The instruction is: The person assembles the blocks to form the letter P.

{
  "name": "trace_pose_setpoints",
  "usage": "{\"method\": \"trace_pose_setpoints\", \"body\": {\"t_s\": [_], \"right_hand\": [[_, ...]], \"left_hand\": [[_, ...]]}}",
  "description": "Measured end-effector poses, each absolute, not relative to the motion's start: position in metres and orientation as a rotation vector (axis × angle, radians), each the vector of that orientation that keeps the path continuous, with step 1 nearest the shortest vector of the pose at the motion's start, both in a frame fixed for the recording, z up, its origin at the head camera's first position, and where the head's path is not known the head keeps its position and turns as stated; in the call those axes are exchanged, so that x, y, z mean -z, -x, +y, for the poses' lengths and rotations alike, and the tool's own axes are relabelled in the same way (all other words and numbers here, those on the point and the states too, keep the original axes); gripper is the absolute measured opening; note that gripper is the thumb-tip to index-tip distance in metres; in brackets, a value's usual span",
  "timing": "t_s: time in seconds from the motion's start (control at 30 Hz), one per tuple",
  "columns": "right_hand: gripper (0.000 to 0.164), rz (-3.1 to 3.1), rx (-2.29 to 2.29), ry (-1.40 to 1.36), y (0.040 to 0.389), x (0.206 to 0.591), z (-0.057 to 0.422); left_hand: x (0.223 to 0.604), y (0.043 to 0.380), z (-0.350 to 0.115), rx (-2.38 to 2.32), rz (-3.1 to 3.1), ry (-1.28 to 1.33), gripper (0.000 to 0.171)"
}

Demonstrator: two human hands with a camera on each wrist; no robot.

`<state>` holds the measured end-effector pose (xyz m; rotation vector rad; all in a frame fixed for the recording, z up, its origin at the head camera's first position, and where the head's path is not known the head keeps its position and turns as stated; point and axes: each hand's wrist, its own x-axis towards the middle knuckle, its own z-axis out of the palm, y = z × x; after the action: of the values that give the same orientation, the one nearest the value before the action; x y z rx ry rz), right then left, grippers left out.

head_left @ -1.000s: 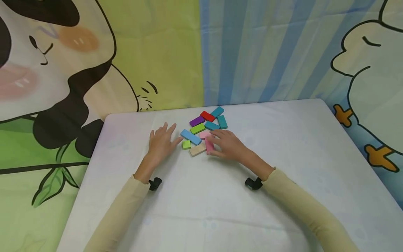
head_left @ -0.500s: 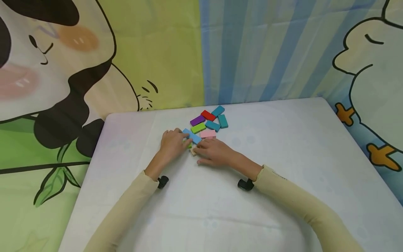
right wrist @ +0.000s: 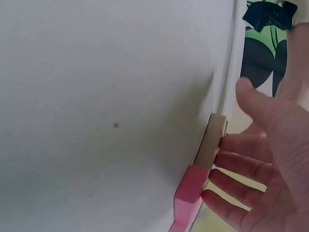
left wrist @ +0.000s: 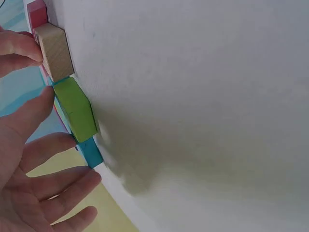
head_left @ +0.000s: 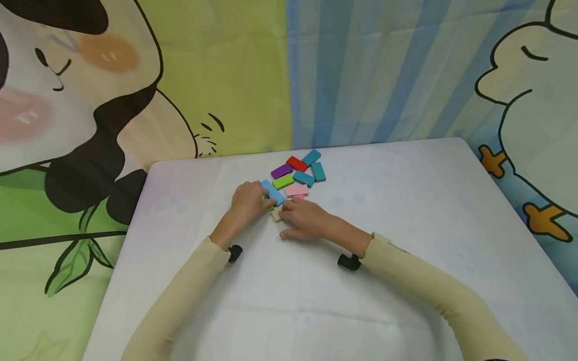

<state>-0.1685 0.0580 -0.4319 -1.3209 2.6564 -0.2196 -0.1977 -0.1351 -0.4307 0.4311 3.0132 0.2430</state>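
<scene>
My left hand (head_left: 250,201) lies at the left side of a light blue block (head_left: 273,193); its fingers are spread and loosely bent. In the left wrist view its thumb (left wrist: 38,108) touches the small green block (left wrist: 76,110), and the fingers reach toward a blue block (left wrist: 91,152). My right hand (head_left: 307,219) covers much of the wooden block (head_left: 276,216) and a pink block. In the right wrist view its extended fingers (right wrist: 241,162) touch the tops of the wooden block (right wrist: 210,140) and the pink block (right wrist: 189,192), with the thumb held apart.
Behind the hands, a pink block (head_left: 296,190), a long green block (head_left: 283,181), a purple block (head_left: 282,171), a red block (head_left: 296,163) and several teal blocks (head_left: 318,172) lie close together. They rest on a white-covered table (head_left: 289,296), backed by a printed cloth (head_left: 226,75).
Both hands have come in over the near blocks: the left moved right, the right moved left and closer to the body. The green and wooden blocks are now partly covered.
</scene>
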Motion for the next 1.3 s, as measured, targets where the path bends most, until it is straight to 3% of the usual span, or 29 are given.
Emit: {"method": "trace_pose_setpoints", "body": {"t_s": [0.2, 0.43, 0.7, 1.03, 1.3], "right_hand": [[0.062, 2.665, 0.079, 1.180, 0.161, 0.427, 0.045], [0.065, 2.682, -0.043, 1.182, 0.153, 0.427, 0.043], [0.046, 2.726, 0.185, 0.948, 0.155, 0.427, 0.042], [0.037, 2.876, 0.143, 1.038, 0.164, 0.442, 0.025], [0.026, 2.903, 0.290, 0.993, 0.164, 0.441, 0.035]], "left_hand": [[0.428, 0.207, -0.131, -0.251, 2.977, -0.405, 0.051], [0.429, 0.214, -0.143, -0.334, 2.954, -0.387, 0.047], [0.427, 0.222, -0.154, -0.334, 2.904, -0.408, 0.043], [0.425, 0.231, -0.158, -0.321, 2.902, -0.444, 0.040], [0.428, 0.240, -0.164, -0.409, 2.820, -0.397, 0.064]]}}
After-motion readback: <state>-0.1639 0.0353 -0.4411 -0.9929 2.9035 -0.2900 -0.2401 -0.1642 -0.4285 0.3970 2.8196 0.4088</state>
